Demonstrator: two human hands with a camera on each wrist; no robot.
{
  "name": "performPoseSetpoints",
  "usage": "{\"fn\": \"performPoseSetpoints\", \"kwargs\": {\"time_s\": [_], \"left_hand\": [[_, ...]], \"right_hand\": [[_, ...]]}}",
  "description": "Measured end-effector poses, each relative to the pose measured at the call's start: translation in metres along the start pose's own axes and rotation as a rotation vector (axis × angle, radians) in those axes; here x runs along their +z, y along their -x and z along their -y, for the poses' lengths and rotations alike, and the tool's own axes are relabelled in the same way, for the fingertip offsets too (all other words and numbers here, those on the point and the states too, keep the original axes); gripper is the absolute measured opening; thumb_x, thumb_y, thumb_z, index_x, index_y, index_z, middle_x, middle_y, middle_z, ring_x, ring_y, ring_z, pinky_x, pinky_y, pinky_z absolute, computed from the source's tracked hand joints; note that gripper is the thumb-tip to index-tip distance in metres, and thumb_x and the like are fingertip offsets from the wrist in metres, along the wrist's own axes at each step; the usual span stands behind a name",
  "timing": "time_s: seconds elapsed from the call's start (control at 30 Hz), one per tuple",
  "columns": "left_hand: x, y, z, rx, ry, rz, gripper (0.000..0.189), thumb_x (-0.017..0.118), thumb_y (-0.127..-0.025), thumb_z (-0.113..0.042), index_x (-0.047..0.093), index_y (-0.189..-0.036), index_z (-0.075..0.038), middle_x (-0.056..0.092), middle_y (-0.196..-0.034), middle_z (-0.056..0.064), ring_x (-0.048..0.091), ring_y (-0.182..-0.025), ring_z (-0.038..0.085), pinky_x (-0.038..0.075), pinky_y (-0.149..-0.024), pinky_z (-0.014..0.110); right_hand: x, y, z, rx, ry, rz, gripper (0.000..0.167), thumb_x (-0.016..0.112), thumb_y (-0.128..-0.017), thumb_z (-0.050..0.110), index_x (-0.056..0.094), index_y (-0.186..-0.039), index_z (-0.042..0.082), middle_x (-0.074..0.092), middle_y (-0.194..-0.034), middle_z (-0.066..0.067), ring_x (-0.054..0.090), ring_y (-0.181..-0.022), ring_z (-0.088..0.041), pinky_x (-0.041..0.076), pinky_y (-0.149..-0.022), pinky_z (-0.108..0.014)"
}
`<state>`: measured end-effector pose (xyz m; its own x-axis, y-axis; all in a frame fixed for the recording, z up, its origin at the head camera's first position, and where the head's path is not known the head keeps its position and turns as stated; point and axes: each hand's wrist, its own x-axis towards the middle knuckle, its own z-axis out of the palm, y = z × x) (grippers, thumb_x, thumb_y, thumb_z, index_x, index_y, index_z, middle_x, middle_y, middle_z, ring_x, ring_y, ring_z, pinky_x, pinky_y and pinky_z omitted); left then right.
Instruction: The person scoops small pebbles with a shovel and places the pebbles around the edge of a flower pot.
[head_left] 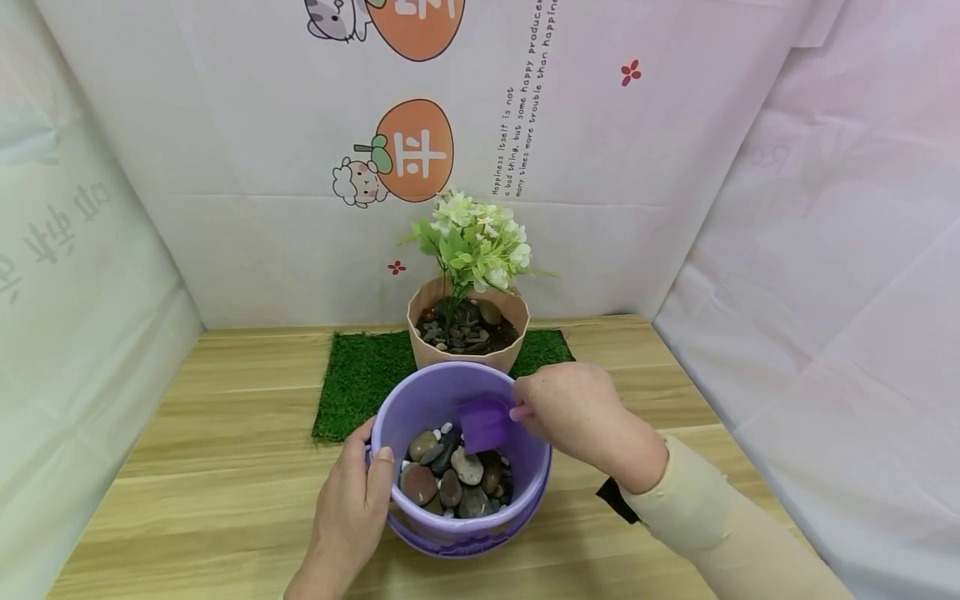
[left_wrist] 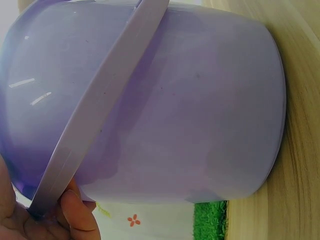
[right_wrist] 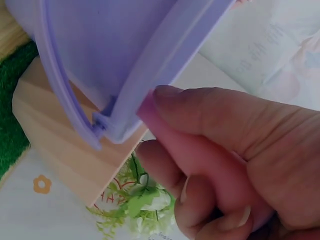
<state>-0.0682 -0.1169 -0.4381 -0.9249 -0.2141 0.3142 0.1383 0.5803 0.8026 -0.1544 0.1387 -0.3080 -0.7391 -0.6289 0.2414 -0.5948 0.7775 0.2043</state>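
A purple bucket (head_left: 416,404) stands on the wooden table and holds stones (head_left: 450,487) of mixed colours and sizes. My left hand (head_left: 352,500) grips its left rim, thumb over the edge, close to where the bail handle (left_wrist: 100,107) joins. In my right hand (head_left: 573,412) is a small toy shovel; the fingers wrap its pink handle (right_wrist: 210,162). The shovel's purple blade (head_left: 483,423) is inside the bucket, over the stones toward the right wall. The right wrist view shows the bucket's rim behind the thumb, with the blade hidden.
Right behind the bucket is a peach flowerpot (head_left: 429,357) with soil, stones and a white-flowered plant (head_left: 480,242). It sits on a green turf mat (head_left: 360,383). Printed white cloth (head_left: 585,150) encloses the wooden table (head_left: 225,467) at the back and both sides.
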Motion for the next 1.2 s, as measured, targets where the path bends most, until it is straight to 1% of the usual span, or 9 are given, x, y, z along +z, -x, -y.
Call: {"fn": "performPoseSetpoints", "kwargs": {"time_s": [0.13, 0.3, 0.4, 0.67, 0.87, 1.0, 1.1, 1.2], "left_hand": [[0.0, 0.0, 0.0, 0.001, 0.0, -0.001, 0.046, 0.046, -0.11, -0.026, 0.049, -0.151, -0.005, 0.064, -0.14, 0.021, 0.067, -0.121, 0.038, 0.056, -0.097, 0.059], [0.0, 0.001, 0.001, -0.002, 0.0, -0.001, 0.046, 0.046, -0.11, -0.026, 0.049, -0.151, -0.005, 0.064, -0.14, 0.021, 0.067, -0.121, 0.038, 0.056, -0.097, 0.058], [0.0, 0.001, 0.001, -0.004, -0.001, 0.0, 0.046, 0.046, -0.11, -0.026, 0.049, -0.151, -0.005, 0.064, -0.141, 0.021, 0.067, -0.121, 0.038, 0.056, -0.097, 0.058], [-0.001, 0.001, 0.001, -0.006, 0.004, 0.001, 0.046, 0.047, -0.11, -0.026, 0.049, -0.15, -0.005, 0.064, -0.142, 0.02, 0.067, -0.121, 0.038, 0.056, -0.098, 0.059], [0.0, 0.0, 0.001, 0.004, 0.004, 0.001, 0.046, 0.047, -0.11, -0.026, 0.048, -0.151, -0.004, 0.063, -0.142, 0.021, 0.067, -0.121, 0.039, 0.056, -0.097, 0.059], [0.0, 0.0, 0.001, 0.003, 0.002, 0.003, 0.046, 0.046, -0.11, -0.026, 0.048, -0.151, -0.004, 0.063, -0.142, 0.021, 0.067, -0.121, 0.039, 0.057, -0.097, 0.059], [0.0, 0.0, 0.001, 0.004, 0.002, 0.004, 0.046, 0.046, -0.11, -0.026, 0.048, -0.151, -0.004, 0.063, -0.142, 0.021, 0.066, -0.121, 0.039, 0.056, -0.097, 0.059], [0.0, 0.0, 0.001, 0.001, 0.002, 0.007, 0.046, 0.046, -0.11, -0.026, 0.048, -0.151, -0.004, 0.063, -0.142, 0.022, 0.066, -0.122, 0.039, 0.056, -0.098, 0.059]], "right_hand": [[-0.003, -0.001, 0.0, 0.013, 0.044, 0.019, 0.039, 0.09, -0.08, 0.036, 0.057, -0.062, 0.025, 0.047, -0.054, 0.009, 0.045, -0.048, -0.012, 0.034, -0.038, -0.032], [-0.005, -0.002, 0.002, 0.022, 0.059, 0.071, 0.039, 0.089, -0.08, 0.039, 0.056, -0.061, 0.028, 0.047, -0.055, 0.011, 0.046, -0.049, -0.011, 0.035, -0.039, -0.033], [-0.005, -0.003, 0.002, 0.026, 0.055, 0.101, 0.04, 0.088, -0.08, 0.04, 0.055, -0.061, 0.028, 0.047, -0.055, 0.012, 0.047, -0.049, -0.011, 0.036, -0.04, -0.033], [-0.007, -0.005, 0.002, 0.014, 0.066, 0.142, 0.043, 0.088, -0.081, 0.04, 0.051, -0.061, 0.028, 0.044, -0.056, 0.012, 0.045, -0.049, -0.011, 0.036, -0.04, -0.034], [-0.01, -0.009, 0.005, 0.023, 0.089, 0.213, 0.046, 0.086, -0.083, 0.04, 0.049, -0.06, 0.026, 0.041, -0.056, 0.012, 0.045, -0.051, -0.011, 0.037, -0.042, -0.033], [-0.008, -0.011, 0.004, 0.014, 0.069, 0.258, 0.045, 0.086, -0.084, 0.04, 0.05, -0.062, 0.026, 0.041, -0.057, 0.012, 0.046, -0.051, -0.01, 0.039, -0.044, -0.033], [-0.006, -0.011, 0.002, 0.005, 0.047, 0.256, 0.045, 0.086, -0.084, 0.04, 0.05, -0.061, 0.026, 0.04, -0.057, 0.012, 0.046, -0.051, -0.009, 0.039, -0.044, -0.032], [-0.004, -0.01, 0.0, -0.005, 0.034, 0.236, 0.047, 0.087, -0.083, 0.04, 0.049, -0.06, 0.026, 0.04, -0.057, 0.013, 0.045, -0.051, -0.008, 0.038, -0.043, -0.031]]}}
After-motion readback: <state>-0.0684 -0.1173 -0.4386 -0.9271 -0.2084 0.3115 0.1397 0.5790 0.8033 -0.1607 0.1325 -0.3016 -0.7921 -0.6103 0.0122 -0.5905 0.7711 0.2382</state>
